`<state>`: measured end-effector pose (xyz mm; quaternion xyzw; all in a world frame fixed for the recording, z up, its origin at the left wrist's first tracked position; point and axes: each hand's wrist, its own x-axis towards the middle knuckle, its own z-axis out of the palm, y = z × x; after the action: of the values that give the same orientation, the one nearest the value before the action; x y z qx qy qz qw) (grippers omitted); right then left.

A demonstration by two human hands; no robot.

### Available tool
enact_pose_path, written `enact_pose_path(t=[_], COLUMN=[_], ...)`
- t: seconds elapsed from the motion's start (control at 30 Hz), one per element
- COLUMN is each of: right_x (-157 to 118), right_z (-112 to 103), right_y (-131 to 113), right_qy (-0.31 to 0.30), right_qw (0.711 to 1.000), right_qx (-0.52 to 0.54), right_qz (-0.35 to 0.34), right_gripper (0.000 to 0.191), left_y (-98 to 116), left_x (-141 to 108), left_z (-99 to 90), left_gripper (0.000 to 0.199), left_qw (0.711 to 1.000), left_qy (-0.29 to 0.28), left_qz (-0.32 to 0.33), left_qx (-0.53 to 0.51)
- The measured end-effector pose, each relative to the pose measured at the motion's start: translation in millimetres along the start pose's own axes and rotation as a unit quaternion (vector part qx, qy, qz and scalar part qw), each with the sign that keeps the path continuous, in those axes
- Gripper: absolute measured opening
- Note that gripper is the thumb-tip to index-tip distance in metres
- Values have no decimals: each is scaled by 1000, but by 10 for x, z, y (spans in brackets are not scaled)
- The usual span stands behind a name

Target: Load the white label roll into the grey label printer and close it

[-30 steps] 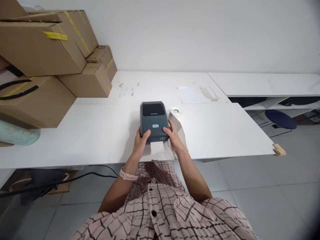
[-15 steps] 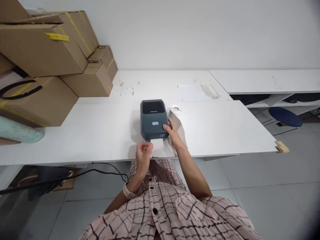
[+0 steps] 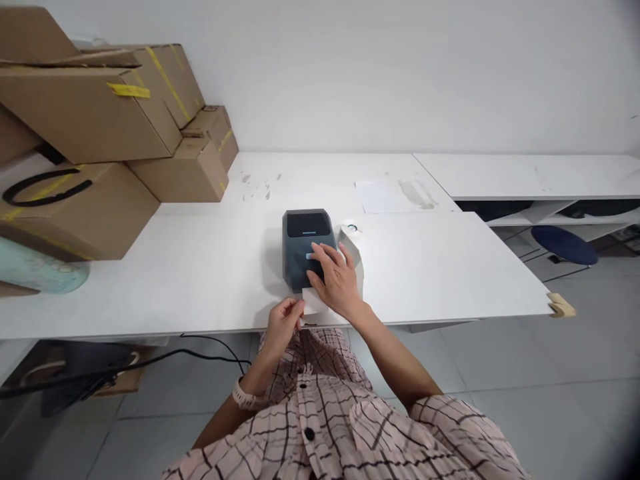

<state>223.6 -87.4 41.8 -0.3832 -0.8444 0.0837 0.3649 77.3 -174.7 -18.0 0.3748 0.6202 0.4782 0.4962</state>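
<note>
A dark grey label printer [image 3: 296,257] stands near the front edge of the white table. White label paper [image 3: 313,302] sticks out of its front. My left hand [image 3: 283,325] pinches the left edge of this paper between thumb and fingers. My right hand [image 3: 339,280] lies over the printer's right front part with its fingers spread. Its fingertips rest at the light button [image 3: 309,256] on the lid, and its palm hides the printer's front right corner. Beside the printer, partly behind my right hand, lies a pale backing strip [image 3: 354,252].
Cardboard boxes [image 3: 90,113] with yellow tape are stacked at the left. A mint-green cylinder [image 3: 45,267] lies before them. A white sheet [image 3: 376,197] lies toward the back of the table [image 3: 450,267]. A blue stool [image 3: 564,244] stands at the right.
My right hand has moved from the printer's right side onto its top, fingers now at the button. My left hand has come down slightly and now pinches the paper's edge. The view has tilted a little.
</note>
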Motion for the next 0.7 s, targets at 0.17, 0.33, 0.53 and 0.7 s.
enact_pose_path(t=[0.17, 0.33, 0.53, 0.7], right_x=[32, -141, -257, 178], right_z=[36, -27, -68, -301], right_y=[-97, -9, 155, 254], right_qy=[-31, 33, 53, 66], right_qw=[999, 985, 911, 915], right_qx=[-26, 117, 326, 339], right_qz=[8, 123, 246, 209], right_gripper=[45, 49, 64, 68], left_y=[122, 338, 495, 650], left_x=[185, 293, 258, 599], left_z=[-94, 39, 54, -21], left_gripper=[45, 61, 55, 49], left_qw=[970, 987, 974, 963], left_qy=[201, 112, 136, 180], left_qz=[135, 117, 179, 197], left_qx=[18, -4, 38, 31])
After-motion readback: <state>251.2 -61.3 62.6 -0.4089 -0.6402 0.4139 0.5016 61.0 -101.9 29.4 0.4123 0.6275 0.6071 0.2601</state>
